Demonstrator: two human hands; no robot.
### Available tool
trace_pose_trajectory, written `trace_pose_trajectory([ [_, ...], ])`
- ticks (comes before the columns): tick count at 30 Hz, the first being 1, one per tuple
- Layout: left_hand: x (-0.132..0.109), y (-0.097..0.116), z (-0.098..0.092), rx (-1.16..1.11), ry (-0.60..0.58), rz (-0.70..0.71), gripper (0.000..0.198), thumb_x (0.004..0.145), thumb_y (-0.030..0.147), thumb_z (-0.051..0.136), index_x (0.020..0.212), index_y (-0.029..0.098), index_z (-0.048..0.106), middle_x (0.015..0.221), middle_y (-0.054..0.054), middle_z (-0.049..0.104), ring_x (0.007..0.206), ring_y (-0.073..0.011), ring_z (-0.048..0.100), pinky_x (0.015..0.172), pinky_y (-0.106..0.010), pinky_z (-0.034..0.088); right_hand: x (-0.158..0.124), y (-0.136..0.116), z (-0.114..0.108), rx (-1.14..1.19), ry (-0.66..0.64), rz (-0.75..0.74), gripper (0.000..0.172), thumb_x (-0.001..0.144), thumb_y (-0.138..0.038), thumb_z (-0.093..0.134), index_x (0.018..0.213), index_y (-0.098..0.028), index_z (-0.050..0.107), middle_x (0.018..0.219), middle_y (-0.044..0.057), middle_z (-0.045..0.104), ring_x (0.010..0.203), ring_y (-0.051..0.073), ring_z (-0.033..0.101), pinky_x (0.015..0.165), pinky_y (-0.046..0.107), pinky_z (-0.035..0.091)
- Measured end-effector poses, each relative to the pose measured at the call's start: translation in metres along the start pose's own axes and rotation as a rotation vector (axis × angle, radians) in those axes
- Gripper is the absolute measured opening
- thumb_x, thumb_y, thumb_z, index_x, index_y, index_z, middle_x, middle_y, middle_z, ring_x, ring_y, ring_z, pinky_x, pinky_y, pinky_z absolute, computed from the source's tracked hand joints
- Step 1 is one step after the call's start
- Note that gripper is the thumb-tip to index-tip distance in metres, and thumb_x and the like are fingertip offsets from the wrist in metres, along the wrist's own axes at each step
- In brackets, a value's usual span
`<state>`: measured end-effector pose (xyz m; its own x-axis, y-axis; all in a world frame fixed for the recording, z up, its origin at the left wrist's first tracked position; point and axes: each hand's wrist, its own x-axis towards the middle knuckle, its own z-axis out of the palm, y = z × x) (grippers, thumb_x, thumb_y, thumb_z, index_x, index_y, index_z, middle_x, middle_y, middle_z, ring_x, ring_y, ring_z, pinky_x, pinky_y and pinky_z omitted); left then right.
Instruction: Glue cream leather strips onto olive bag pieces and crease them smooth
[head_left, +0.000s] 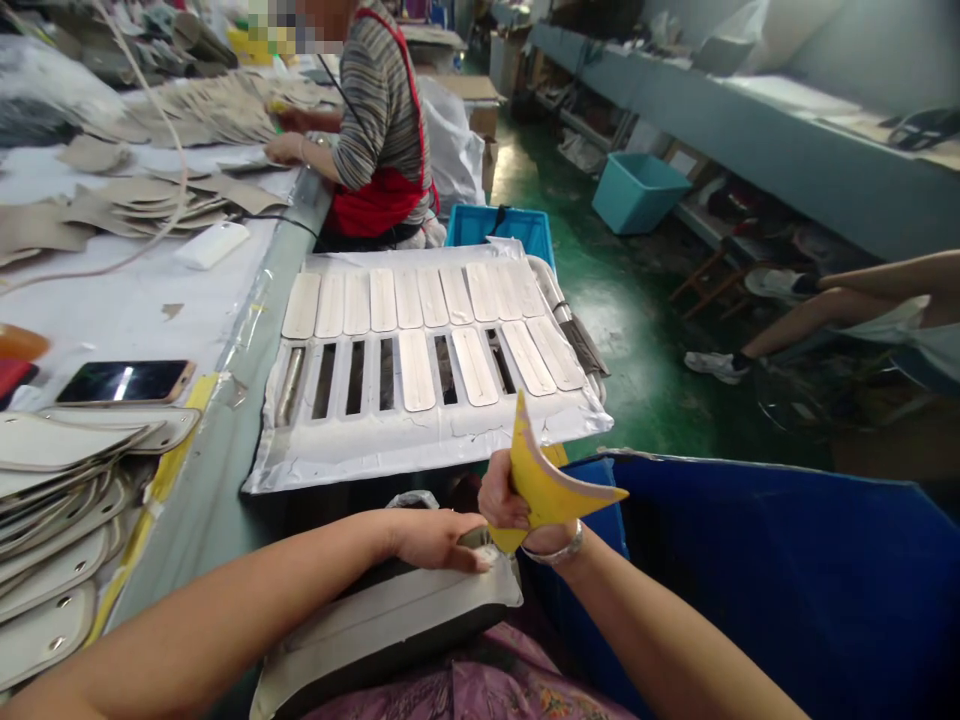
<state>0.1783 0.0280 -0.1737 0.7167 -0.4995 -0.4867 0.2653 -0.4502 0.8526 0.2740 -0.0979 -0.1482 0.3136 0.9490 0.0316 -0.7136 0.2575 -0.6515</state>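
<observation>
A long, pale grey-white piece with a dark lower side (405, 610) lies across my lap. My left hand (439, 540) is closed on its right end, thumb on the top face and fingers over the far edge. In my right hand (504, 495), fingers wrapped round it, is a yellow crescent-ended piece (544, 480) with a pale concave edge, raised just above that end. Ahead is a white-covered slotted rack (360, 450) bearing two rows of pale rounded strips (417, 370); several slots in the near row show bare.
On the left worktable (217, 390) lie a phone (124, 382) and stacked pale panels with eyelets (52, 560). A co-worker in a red apron (382, 205) sits beyond the rack. A large blue bin (750, 560) stands at my right. Another person's legs (795, 320) show far right.
</observation>
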Motion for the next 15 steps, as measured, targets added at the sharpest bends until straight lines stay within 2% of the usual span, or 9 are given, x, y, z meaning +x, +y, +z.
trace_pose_trajectory([
  [2, 0.0, -0.005, 0.002, -0.036, -0.008, -0.004, 0.032, 0.082, 0.043, 0.05, 0.101, 0.019, 0.059, 0.091, 0.001, 0.063, 0.089, -0.0185, 0.057, 0.08, -0.025, 0.044, 0.007, 0.006, -0.004, 0.004, -0.075, 0.102, 0.045, 0.079, -0.057, 0.048, 0.062, -0.016, 0.056, 0.037, -0.009, 0.028, 0.031, 0.003, 0.022, 0.033, 0.017, 0.019],
  [4, 0.003, -0.01, 0.004, -0.067, 0.01, 0.002, 0.031, 0.082, 0.043, 0.051, 0.099, 0.019, 0.06, 0.09, 0.002, 0.063, 0.09, -0.0185, 0.057, 0.081, -0.025, 0.044, 0.012, 0.008, -0.008, -0.026, -0.121, 0.21, 0.048, 0.078, -0.058, 0.048, 0.06, -0.015, 0.057, 0.037, -0.008, 0.03, 0.03, 0.004, 0.024, 0.032, 0.018, 0.019],
  [7, 0.01, -0.015, 0.006, -0.094, 0.039, 0.093, 0.032, 0.08, 0.039, 0.055, 0.105, 0.019, 0.057, 0.101, 0.001, 0.062, 0.1, -0.0191, 0.054, 0.089, -0.025, 0.041, 0.017, 0.011, -0.01, -0.094, -0.197, 0.358, 0.053, 0.077, -0.061, 0.047, 0.058, -0.013, 0.058, 0.037, -0.006, 0.034, 0.03, 0.004, 0.027, 0.03, 0.018, 0.016],
  [10, 0.014, -0.015, 0.005, -0.081, 0.011, 0.157, 0.035, 0.082, 0.036, 0.053, 0.111, 0.018, 0.054, 0.113, -0.002, 0.059, 0.107, -0.0192, 0.052, 0.095, -0.027, 0.037, 0.021, 0.016, -0.009, -0.092, -0.232, 0.4, 0.048, 0.078, -0.057, 0.049, 0.058, -0.014, 0.055, 0.037, -0.007, 0.033, 0.029, 0.003, 0.024, 0.029, 0.017, 0.014],
  [13, 0.007, -0.006, -0.004, -0.016, -0.009, -0.014, 0.048, 0.08, 0.045, 0.053, 0.118, 0.016, 0.052, 0.118, -0.006, 0.058, 0.11, -0.0236, 0.051, 0.096, -0.033, 0.037, 0.023, 0.018, -0.009, -0.002, -0.124, 0.297, 0.042, 0.076, -0.054, 0.052, 0.057, -0.016, 0.05, 0.036, -0.01, 0.025, 0.029, 0.002, 0.019, 0.03, 0.016, 0.015],
  [15, -0.002, 0.005, -0.009, 0.049, 0.049, -0.116, 0.061, 0.076, 0.054, 0.052, 0.123, 0.015, 0.049, 0.118, -0.008, 0.059, 0.11, -0.026, 0.052, 0.095, -0.036, 0.039, 0.018, 0.011, -0.014, 0.046, 0.05, 0.17, 0.037, 0.075, -0.051, 0.054, 0.059, -0.017, 0.048, 0.039, -0.01, 0.023, 0.03, 0.003, 0.017, 0.031, 0.016, 0.015],
])
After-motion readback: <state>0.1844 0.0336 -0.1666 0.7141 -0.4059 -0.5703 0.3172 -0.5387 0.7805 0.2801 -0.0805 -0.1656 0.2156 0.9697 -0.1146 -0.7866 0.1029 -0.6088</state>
